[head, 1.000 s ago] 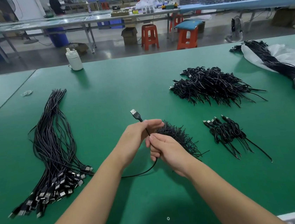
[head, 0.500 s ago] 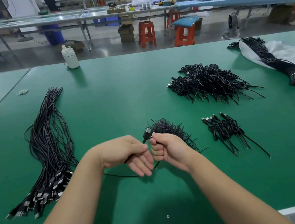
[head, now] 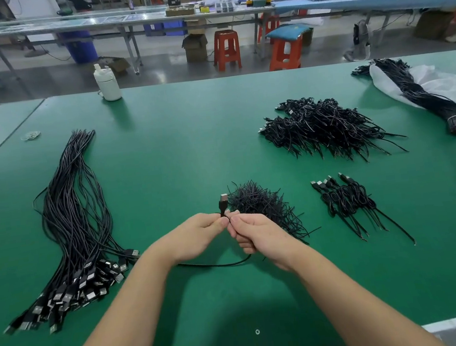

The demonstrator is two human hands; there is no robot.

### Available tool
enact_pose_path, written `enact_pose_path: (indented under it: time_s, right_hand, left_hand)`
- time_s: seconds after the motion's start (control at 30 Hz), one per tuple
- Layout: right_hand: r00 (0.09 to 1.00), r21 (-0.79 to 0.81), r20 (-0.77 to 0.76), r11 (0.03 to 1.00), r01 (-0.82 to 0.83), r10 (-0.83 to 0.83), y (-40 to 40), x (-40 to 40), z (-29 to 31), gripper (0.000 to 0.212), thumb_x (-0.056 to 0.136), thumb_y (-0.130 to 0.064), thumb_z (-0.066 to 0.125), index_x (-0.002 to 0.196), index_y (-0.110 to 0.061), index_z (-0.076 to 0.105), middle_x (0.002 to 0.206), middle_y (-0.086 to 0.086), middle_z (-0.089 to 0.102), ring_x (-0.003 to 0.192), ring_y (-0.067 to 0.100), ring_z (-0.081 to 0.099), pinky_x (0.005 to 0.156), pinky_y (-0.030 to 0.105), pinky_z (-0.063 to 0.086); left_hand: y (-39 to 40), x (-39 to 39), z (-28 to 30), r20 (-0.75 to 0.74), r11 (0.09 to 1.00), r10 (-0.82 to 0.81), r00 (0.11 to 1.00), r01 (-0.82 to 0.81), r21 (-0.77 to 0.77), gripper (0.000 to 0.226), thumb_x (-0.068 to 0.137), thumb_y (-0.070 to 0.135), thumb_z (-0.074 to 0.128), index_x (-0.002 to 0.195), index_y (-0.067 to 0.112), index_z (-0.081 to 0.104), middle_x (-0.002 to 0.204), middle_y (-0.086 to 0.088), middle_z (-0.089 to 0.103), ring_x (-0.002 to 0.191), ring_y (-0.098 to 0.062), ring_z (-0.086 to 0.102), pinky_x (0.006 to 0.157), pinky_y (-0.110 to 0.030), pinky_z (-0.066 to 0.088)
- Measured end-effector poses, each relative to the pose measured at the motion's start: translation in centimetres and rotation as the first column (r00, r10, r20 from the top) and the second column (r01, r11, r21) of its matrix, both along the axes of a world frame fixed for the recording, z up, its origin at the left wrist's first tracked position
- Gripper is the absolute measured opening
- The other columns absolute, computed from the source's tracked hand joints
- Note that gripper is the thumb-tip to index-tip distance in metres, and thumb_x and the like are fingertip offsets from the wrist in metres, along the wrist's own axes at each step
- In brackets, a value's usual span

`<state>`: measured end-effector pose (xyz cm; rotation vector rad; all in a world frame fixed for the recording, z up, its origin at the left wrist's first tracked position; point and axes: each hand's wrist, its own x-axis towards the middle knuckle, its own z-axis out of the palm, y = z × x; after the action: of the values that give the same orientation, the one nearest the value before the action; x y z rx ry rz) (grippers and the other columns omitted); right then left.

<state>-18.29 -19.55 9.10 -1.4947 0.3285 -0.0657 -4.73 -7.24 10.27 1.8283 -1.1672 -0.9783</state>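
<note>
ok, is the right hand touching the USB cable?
Touching. The head view shows the right hand pinching the USB cable just below its plug, fingertip to fingertip with the left hand.

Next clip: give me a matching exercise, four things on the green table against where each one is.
1. white bottle
2. straight cable bundle
3. USB cable
4. coiled cables

a. lying at near right
b. far edge, left
c. pinched by left hand and right hand
d. left side, plugs toward the person

Pairs: 1-b, 2-d, 3-c, 4-a
</note>
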Motion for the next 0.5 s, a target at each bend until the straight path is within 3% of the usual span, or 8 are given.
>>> enact_pose_path:
  time_s: [0.07, 0.1, 0.2, 0.27, 0.3, 0.37, 0.43, 0.5]
  right_hand:
    - [1.0, 0.003, 0.017, 1.0, 0.003, -0.003, 0.2, 0.2, 0.2, 0.039, 0.108, -0.023, 0.035, 0.074, -0.013, 0.051, 0.058, -0.002, 0.024, 0.054, 0.011, 0.02, 0.053, 0.027, 0.018]
    - [1.0, 0.01, 0.022, 1.0, -0.005, 0.005, 0.4, 0.3, 0.2, 0.039, 0.108, -0.022, 0.034, 0.075, -0.012, 0.051, 0.058, -0.001, 0.024, 0.054, 0.011, 0.02, 0.053, 0.028, 0.018]
    - [1.0, 0.005, 0.004, 1.0, -0.03, 0.03, 1.2, 0.9, -0.1, 0.039, 0.109, -0.021, 0.033, 0.074, -0.012, 0.05, 0.059, 0.001, 0.024, 0.054, 0.012, 0.02, 0.053, 0.027, 0.02]
    - [1.0, -0.001, -0.015, 1.0, -0.002, 0.002, 1.6, 1.2, -0.5, 0.039, 0.108, -0.022, 0.034, 0.073, -0.013, 0.048, 0.058, 0.0, 0.025, 0.054, 0.012, 0.021, 0.053, 0.027, 0.021]
    - [1.0, 0.004, -0.019, 1.0, 0.015, -0.015, 1.7, 1.3, -0.6, 0.039, 0.108, -0.022, 0.034, 0.073, -0.013, 0.047, 0.059, -0.001, 0.025, 0.054, 0.012, 0.021, 0.054, 0.027, 0.02]
    - [0.999, 0.049, -0.019, 0.998, 0.033, -0.033, 1.4, 1.3, -0.8, 0.039, 0.108, -0.024, 0.036, 0.071, -0.014, 0.046, 0.059, -0.001, 0.025, 0.055, 0.012, 0.02, 0.055, 0.027, 0.021]
    - [0.999, 0.149, -0.012, 0.988, 0.04, -0.039, 0.9, 1.3, -0.7, 0.039, 0.107, -0.025, 0.037, 0.07, -0.015, 0.045, 0.058, -0.003, 0.026, 0.055, 0.012, 0.021, 0.054, 0.027, 0.021]
    - [0.999, 0.208, -0.004, 0.977, 0.041, -0.041, 0.5, 1.4, -0.5, 0.038, 0.105, -0.026, 0.041, 0.069, -0.015, 0.045, 0.056, -0.005, 0.028, 0.054, 0.012, 0.022, 0.053, 0.026, 0.021]
  left_hand:
    - [-0.5, -0.6, -0.2, -0.165, 0.978, 0.139, 0.977, -0.161, -0.129, 0.029, 0.106, 0.027, 0.039, 0.113, 0.026, 0.067, 0.135, 0.013, 0.059, 0.127, 0.007, 0.048, 0.114, -0.018, 0.03]
    - [-0.9, -1.0, -0.4, -0.318, 0.928, 0.233, 0.919, -0.308, -0.211, 0.032, 0.107, 0.025, 0.037, 0.121, 0.019, 0.064, 0.136, 0.005, 0.06, 0.128, -0.001, 0.052, 0.113, -0.023, 0.033]
    - [-2.5, -1.8, 0.2, -0.804, 0.692, 0.247, 0.541, -0.679, -0.245, 0.041, 0.108, 0.022, 0.028, 0.117, -0.003, 0.06, 0.125, -0.022, 0.064, 0.117, -0.027, 0.064, 0.103, -0.036, 0.049]
    - [-2.9, -1.7, 1.4, -0.916, 0.638, 0.15, 0.373, -0.744, -0.199, 0.043, 0.108, 0.025, 0.029, 0.106, -0.005, 0.06, 0.107, -0.023, 0.071, 0.101, -0.031, 0.071, 0.082, -0.036, 0.06]
    - [-2.8, -1.5, 1.9, -0.911, 0.643, 0.149, 0.384, -0.738, -0.206, 0.042, 0.108, 0.025, 0.03, 0.101, -0.003, 0.061, 0.097, -0.019, 0.073, 0.086, -0.026, 0.074, 0.068, -0.031, 0.06]
    - [-2.0, -1.0, 2.5, -0.837, 0.682, 0.181, 0.517, -0.679, -0.271, 0.037, 0.104, 0.025, 0.036, 0.093, 0.002, 0.063, 0.081, -0.011, 0.074, 0.051, -0.013, 0.064, 0.045, -0.021, 0.047]
    - [-1.0, -0.6, 2.6, -0.744, 0.776, 0.118, 0.658, -0.529, -0.344, 0.035, 0.098, 0.027, 0.043, 0.089, 0.003, 0.067, 0.07, -0.008, 0.07, 0.033, -0.009, 0.045, 0.038, -0.018, 0.034]
    - [0.2, -0.1, 2.6, -0.637, 0.89, -0.048, 0.77, -0.256, -0.377, 0.036, 0.096, 0.026, 0.047, 0.093, -0.002, 0.071, 0.067, -0.011, 0.068, 0.03, -0.009, 0.041, 0.038, -0.019, 0.028]
